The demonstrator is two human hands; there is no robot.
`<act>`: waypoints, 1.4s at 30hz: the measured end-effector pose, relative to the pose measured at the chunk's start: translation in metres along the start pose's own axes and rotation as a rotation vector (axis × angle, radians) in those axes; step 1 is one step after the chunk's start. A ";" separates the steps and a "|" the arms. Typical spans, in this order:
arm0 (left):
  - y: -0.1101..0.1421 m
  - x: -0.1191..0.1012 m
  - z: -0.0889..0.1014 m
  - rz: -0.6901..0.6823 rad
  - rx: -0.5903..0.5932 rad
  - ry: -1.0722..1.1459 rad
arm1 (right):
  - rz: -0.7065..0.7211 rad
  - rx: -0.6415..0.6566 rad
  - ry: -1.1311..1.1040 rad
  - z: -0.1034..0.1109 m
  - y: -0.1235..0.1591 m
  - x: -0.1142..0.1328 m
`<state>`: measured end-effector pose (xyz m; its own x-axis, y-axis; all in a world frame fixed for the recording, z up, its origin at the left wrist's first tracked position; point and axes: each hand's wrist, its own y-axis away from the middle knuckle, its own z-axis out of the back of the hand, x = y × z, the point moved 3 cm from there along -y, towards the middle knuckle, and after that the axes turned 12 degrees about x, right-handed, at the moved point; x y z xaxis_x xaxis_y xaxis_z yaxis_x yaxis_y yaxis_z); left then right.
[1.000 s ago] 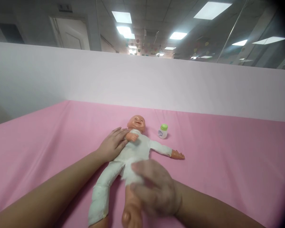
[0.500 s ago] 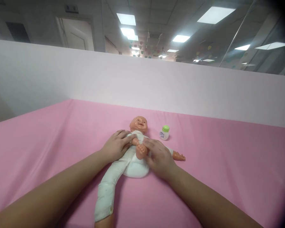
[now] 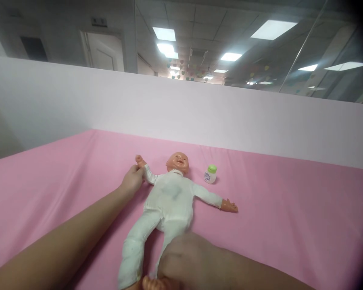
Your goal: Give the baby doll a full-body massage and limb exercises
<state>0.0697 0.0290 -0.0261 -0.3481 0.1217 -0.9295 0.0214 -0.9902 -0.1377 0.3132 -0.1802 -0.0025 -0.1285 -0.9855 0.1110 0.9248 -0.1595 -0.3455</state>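
Observation:
A baby doll point(image 3: 172, 197) with a white cloth body lies on its back, head toward the far wall. My left hand point(image 3: 133, 180) is closed around the doll's forearm at the left, just below its plastic hand. Near the bottom of the view my right hand point(image 3: 187, 257) is closed around the lower part of the doll's leg on the right side, its plastic foot point(image 3: 154, 283) poking out below my fingers. The doll's other arm point(image 3: 210, 197) stretches out to the right, untouched.
A small clear bottle with a green cap point(image 3: 211, 174) stands right of the doll's head. Pink cloth point(image 3: 275, 209) covers the surface. Behind it rises a low white wall point(image 3: 230, 121) with glass above.
The doll's left-side arm has swung outward with my left hand. Its bent leg has come down from over the belly to the bottom of the view, held by my right hand.

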 end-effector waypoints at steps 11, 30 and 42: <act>0.049 -0.050 -0.036 -0.443 0.170 -0.485 | 0.002 -0.361 0.018 0.008 -0.003 0.002; 0.063 -0.059 -0.063 -0.803 0.313 -0.933 | -0.541 -0.582 0.056 0.026 0.023 -0.083; 0.002 -0.005 -0.011 0.038 -0.048 0.290 | -0.088 0.009 0.027 0.000 0.004 -0.006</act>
<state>0.0814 0.0271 -0.0253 -0.0641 0.1060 -0.9923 0.0758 -0.9909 -0.1108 0.3178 -0.1747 -0.0041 -0.2187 -0.9690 0.1150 0.9125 -0.2449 -0.3276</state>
